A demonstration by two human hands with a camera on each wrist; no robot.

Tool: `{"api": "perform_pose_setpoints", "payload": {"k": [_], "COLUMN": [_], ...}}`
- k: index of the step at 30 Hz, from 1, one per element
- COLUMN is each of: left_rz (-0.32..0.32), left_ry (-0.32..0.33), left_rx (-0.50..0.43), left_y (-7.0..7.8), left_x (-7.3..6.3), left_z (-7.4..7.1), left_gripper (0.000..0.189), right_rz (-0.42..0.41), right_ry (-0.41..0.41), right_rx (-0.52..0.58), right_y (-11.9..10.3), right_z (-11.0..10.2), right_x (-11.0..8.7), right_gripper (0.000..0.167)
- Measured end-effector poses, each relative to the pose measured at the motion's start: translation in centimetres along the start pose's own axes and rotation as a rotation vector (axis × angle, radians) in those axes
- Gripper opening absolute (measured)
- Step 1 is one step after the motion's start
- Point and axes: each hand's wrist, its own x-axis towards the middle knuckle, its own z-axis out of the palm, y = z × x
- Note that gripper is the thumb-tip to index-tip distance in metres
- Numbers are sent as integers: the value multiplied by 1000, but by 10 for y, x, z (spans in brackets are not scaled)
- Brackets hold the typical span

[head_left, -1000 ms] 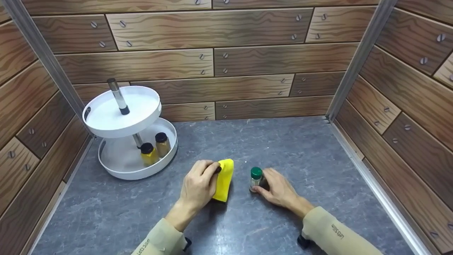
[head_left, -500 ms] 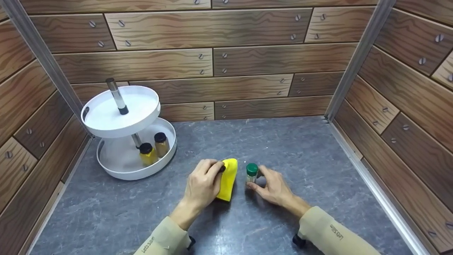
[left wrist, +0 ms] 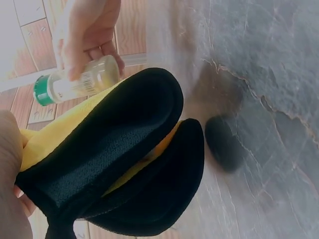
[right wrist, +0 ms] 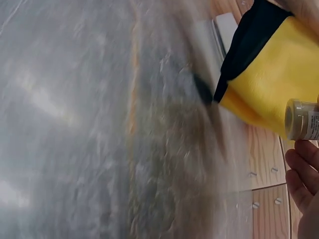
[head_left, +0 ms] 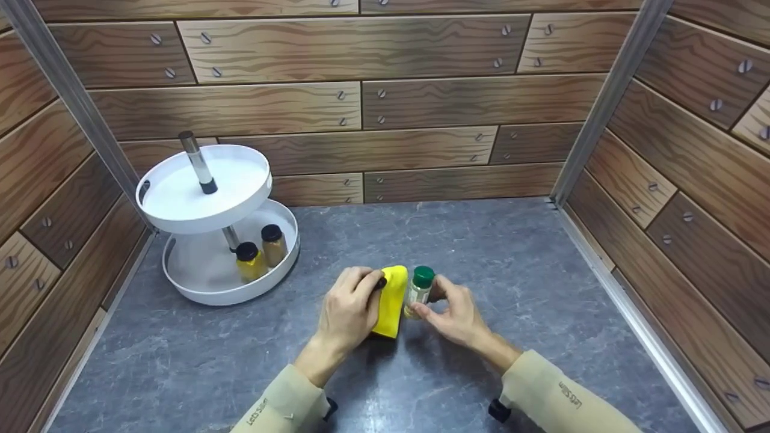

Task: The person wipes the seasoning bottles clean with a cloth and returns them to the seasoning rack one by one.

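My left hand (head_left: 349, 310) grips a folded yellow cloth (head_left: 392, 304) upright above the grey table. Its dark underside and trim (left wrist: 124, 129) fill much of the left wrist view, with two folds hanging side by side. Between thumb and fingers, my right hand (head_left: 462, 319) holds a clear spice jar (head_left: 419, 293) with a green cap. The jar leans slightly, right beside the cloth's right face. A barcode label (left wrist: 88, 82) shows on it in the left wrist view. The right wrist view catches the jar's base (right wrist: 294, 119) off the table, overlapping the yellow side.
At the back left stands a white two-tier round tray (head_left: 207, 224). On its lower tier are a jar of yellow spice (head_left: 252, 269) and a jar of brownish spice (head_left: 275, 252), both black-capped. Wood-patterned walls (head_left: 361, 48) enclose the grey table (head_left: 481, 240) at the back and sides.
My right hand has raised the spice jar and carried it left, up to the cloth. The left hand with the cloth has shifted slightly right, so the gap between them has narrowed.
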Motion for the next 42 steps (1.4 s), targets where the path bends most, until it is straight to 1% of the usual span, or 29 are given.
{"api": "perform_pose_setpoints", "payload": {"k": [2,8,13,19,23,29,33,39,42], "left_rz": [0,7,19,21,26,68,92,121,124], "left_ry": [0,2,13,-17,-44,-89,-102,-115,-124], "left_rx": [-5,4,2,-27,-35,-63,-77,-85,-82], "left_y": [0,0,1,6,7,7,6,5,6], "left_x": [0,2,7,9,7,2,-2,-9,-12], "left_z": [1,5,10,11,11,10,9,7,6], "left_gripper": [17,17,19,20,19,19,20,17,16], "right_rz": [3,24,40,37,34,34,39,91,113], "right_ry": [1,-8,-30,-38,-28,-8,6,45,58], "right_rx": [50,138,169,187,201,235,260,311,326], "right_y": [-3,-10,-15,-20,-21,-21,-23,-28,-30], "right_z": [2,6,9,12,14,13,11,7,7], "right_x": [1,4,6,10,12,13,16,21,23], "right_gripper": [23,24,27,32,31,31,29,30,32]}}
